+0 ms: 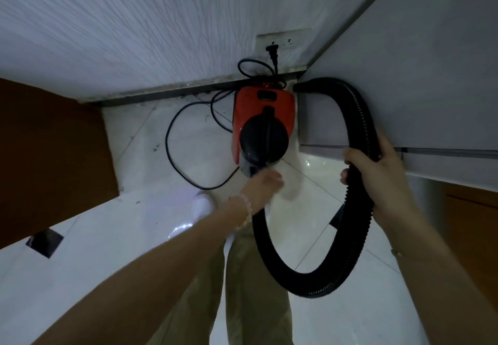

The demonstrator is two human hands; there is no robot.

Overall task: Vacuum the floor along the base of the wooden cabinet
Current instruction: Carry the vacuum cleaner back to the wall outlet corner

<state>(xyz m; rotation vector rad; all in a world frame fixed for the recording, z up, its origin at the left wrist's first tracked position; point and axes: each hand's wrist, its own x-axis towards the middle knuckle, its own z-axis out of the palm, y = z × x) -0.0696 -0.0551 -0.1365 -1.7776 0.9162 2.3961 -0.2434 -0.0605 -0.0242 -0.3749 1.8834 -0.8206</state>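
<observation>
A red and black canister vacuum (262, 126) stands on the white tiled floor against the wall. Its black ribbed hose (318, 280) loops from near my left hand, down in front of my legs and up past the white wall. My right hand (377, 177) is closed around the hose's upper part. My left hand (262, 185) is blurred at the front end of the vacuum, where the hose begins; its grip is unclear. The brown wooden cabinet (51, 156) fills the left side.
The vacuum's black cord (172, 150) lies in loops on the floor, with its plug (272, 53) in a wall socket. A white panel (404, 75) juts out on the right, above another brown cabinet front (471, 223). My white shoe (202, 204) and beige trousers are below.
</observation>
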